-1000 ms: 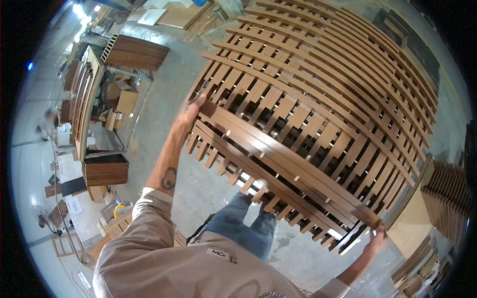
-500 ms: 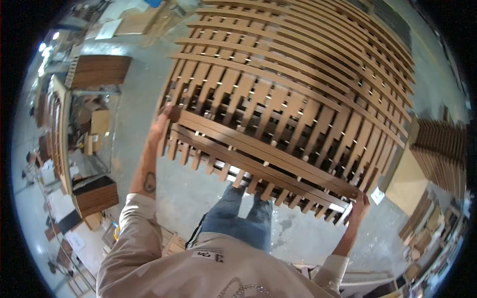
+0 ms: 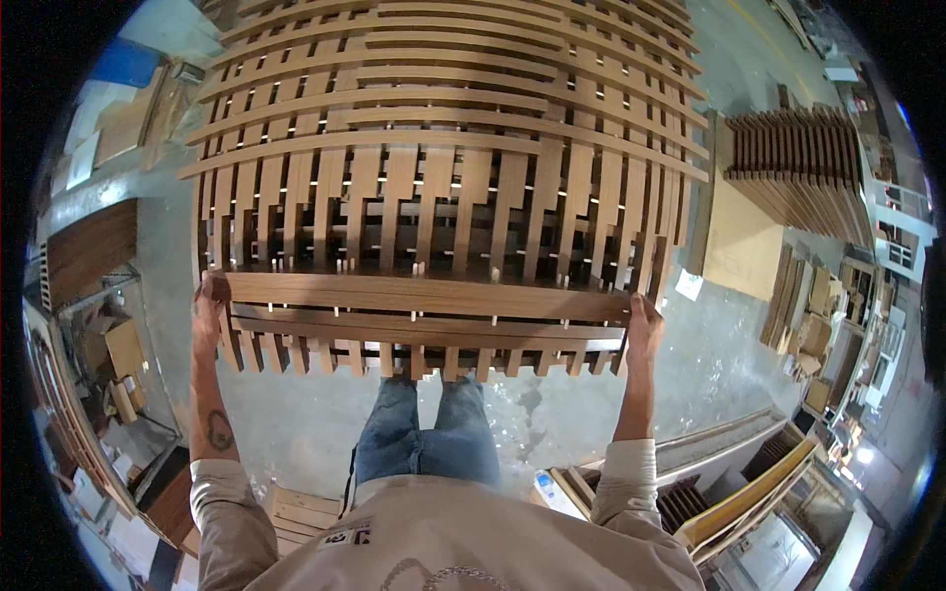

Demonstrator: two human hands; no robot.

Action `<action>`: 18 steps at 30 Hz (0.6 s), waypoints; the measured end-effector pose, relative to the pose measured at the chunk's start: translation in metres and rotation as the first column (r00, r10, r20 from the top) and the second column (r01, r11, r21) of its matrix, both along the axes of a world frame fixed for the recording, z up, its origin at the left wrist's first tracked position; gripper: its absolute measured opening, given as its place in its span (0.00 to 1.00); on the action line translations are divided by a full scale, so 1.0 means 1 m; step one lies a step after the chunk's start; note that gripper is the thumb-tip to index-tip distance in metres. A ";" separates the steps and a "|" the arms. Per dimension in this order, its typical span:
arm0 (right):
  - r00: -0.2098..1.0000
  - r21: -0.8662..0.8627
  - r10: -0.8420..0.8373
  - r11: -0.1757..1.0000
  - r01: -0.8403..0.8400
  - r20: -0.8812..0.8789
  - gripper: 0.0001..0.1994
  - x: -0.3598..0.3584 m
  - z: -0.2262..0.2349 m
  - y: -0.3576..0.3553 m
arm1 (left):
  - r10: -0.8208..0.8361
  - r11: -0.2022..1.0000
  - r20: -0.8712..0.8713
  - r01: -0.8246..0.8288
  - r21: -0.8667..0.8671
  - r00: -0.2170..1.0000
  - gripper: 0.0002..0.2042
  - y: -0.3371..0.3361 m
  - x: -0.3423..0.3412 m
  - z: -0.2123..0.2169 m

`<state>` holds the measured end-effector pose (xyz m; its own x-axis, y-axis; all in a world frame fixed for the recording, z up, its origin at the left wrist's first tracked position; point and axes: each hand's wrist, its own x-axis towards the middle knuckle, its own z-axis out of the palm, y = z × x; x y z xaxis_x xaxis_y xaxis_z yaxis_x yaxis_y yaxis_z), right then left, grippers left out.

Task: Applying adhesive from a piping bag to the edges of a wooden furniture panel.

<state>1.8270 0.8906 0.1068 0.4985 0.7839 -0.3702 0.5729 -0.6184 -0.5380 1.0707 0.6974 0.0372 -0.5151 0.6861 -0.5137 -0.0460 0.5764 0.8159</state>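
A long brown wooden board (image 3: 424,290) lies crosswise before me, held at its two ends. My left hand (image 3: 206,303) is closed round the left end, and my right hand (image 3: 643,325) round the right end, thumb on top. Pale dowels (image 3: 419,269) stand out along the board's far edge. Close below it on the near side is another board (image 3: 394,322) with small pale pegs along it. Beyond lies a large stack of wooden slats (image 3: 443,118), laid crosswise in layers. Short slat ends (image 3: 419,361) poke out towards my legs.
Upright brown panels (image 3: 798,148) stand in a row at the right, beside a tan board (image 3: 744,236). A frame rack with cardboard pieces (image 3: 123,345) is at the left. Near my right elbow is a wooden crate (image 3: 749,492). Grey floor (image 3: 552,404) shows around my legs.
My view has turned, so the tilted board now lies nearly level across it. Both hands still grip its ends, and the stack appears further left.
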 end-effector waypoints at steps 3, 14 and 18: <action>0.999 -0.003 -0.019 1.000 0.019 0.027 0.24 0.000 0.003 0.002 | -0.040 0.996 0.023 0.041 -0.077 0.999 0.37 0.003 -0.003 0.005; 1.000 -0.012 -0.014 1.000 0.014 0.019 0.23 0.016 -0.008 -0.003 | -0.047 0.992 0.043 0.052 -0.118 0.998 0.41 0.004 -0.004 0.012; 0.987 -0.041 -0.061 0.998 0.055 -0.146 0.24 0.025 -0.015 -0.004 | -0.055 0.990 0.062 0.062 -0.129 0.997 0.40 0.000 -0.017 0.006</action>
